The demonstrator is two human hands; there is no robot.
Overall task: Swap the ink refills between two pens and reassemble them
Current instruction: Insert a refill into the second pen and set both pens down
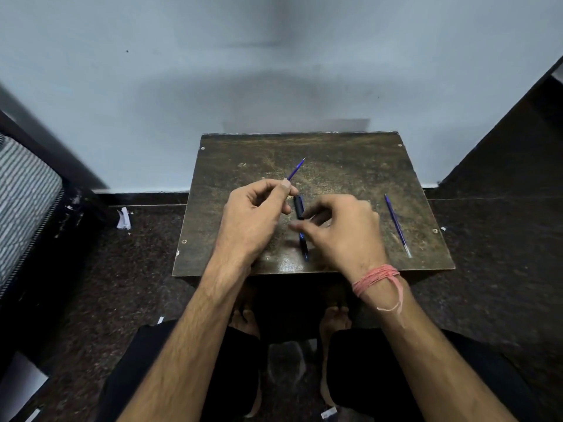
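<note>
My left hand point(256, 217) pinches a thin blue ink refill point(296, 169) whose tip points up and away over the small dark table point(335, 159). My right hand point(341, 229) hovers over the table's middle, fingers curled around a black pen barrel piece point(298, 207); the exact grip is partly hidden. A dark blue pen part point(303, 246) lies on the table under that hand. A second blue refill point(397, 225) lies loose at the table's right side.
The worn table stands against a pale wall. Dark speckled floor surrounds it, with a scrap of white paper point(124, 218) to the left. A striped mattress point(21, 202) is at far left, a dark panel at right. My knees and feet are below.
</note>
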